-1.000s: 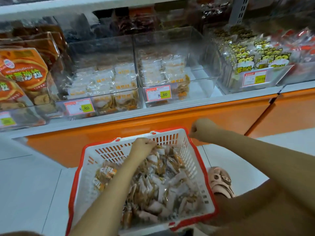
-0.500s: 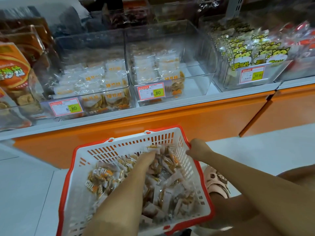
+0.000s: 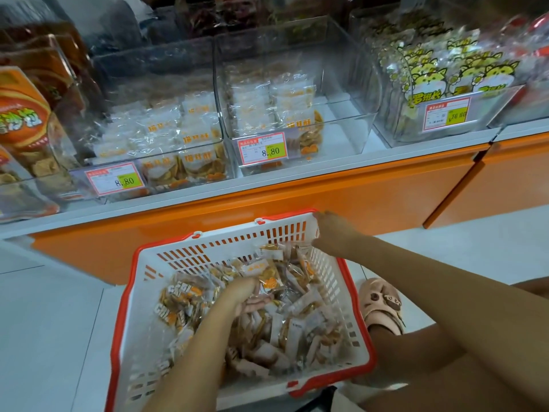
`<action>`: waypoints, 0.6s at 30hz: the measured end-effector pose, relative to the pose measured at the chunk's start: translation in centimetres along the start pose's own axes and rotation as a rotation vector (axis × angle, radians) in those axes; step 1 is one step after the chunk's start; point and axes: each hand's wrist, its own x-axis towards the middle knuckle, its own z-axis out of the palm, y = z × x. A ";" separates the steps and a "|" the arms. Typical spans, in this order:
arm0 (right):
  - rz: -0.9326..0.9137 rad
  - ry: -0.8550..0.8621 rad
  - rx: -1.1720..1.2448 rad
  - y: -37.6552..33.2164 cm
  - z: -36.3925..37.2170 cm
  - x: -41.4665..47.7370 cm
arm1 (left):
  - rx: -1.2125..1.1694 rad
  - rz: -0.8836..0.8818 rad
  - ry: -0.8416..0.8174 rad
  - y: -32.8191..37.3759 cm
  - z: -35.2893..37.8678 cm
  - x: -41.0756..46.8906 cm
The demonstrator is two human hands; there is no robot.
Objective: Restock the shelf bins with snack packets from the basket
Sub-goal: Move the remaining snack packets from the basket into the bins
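Your right grip [image 3: 329, 237] clamps the basket [image 3: 222, 248] at its far corner rim while your left grip [image 3: 248, 294] curls round a few snack packets [image 3: 297, 328] heaped inside, which look light, crinkly, slippery and probably brittle, so gather them by their sealed edges, never squeezing the middles.

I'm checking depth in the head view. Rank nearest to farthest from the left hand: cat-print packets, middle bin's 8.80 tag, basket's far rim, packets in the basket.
1. The snack packets in the basket: the left hand is among them.
2. The basket's far rim: just ahead.
3. The 8.80 tag: on the middle bin, higher and beyond.
4. The cat-print packets: upper right, farthest.
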 end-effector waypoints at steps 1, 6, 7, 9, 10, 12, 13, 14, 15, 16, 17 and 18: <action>-0.061 0.032 -0.019 -0.8 -0.5 -0.2 | 0.032 0.045 -0.018 0.2 -0.4 -1.0; -0.291 -0.135 0.002 -5.1 -3.9 -1.2 | 0.422 0.435 -0.012 2.7 -1.4 -5.9; -0.317 -0.167 0.003 -5.7 -4.7 -1.2 | 0.462 0.520 -0.002 3.3 -1.5 -6.8; -0.355 -0.151 0.013 -6.2 -6.3 -1.1 | 0.500 0.664 0.007 4.5 -1.4 -8.6; -0.348 -0.121 0.039 -6.1 -7.1 -1.0 | 0.503 0.727 0.013 5.0 -1.3 -9.5; -0.329 -0.059 0.120 -5.7 -8.9 -1.1 | 0.407 0.829 0.020 5.8 -0.9 -11.0; -0.344 -0.021 0.130 -5.7 -9.8 -1.3 | 0.329 0.864 0.019 6.2 -0.7 -11.6; -0.370 0.031 0.118 -5.7 -10.6 -1.5 | 0.247 0.889 0.015 6.5 -0.4 -12.1; -0.397 0.095 0.092 -5.8 -11.3 -1.7 | 0.163 0.901 0.002 6.8 -0.1 -12.4; -0.430 0.165 0.061 -5.9 -12.0 -1.8 | 0.082 0.906 -0.014 7.0 0.3 -12.7; -0.456 0.229 0.030 -6.0 -12.5 -1.8 | 0.007 0.905 -0.025 7.2 0.6 -12.9; -0.476 0.282 0.007 -6.2 -12.9 -1.6 | -0.051 0.904 -0.029 7.5 0.7 -13.1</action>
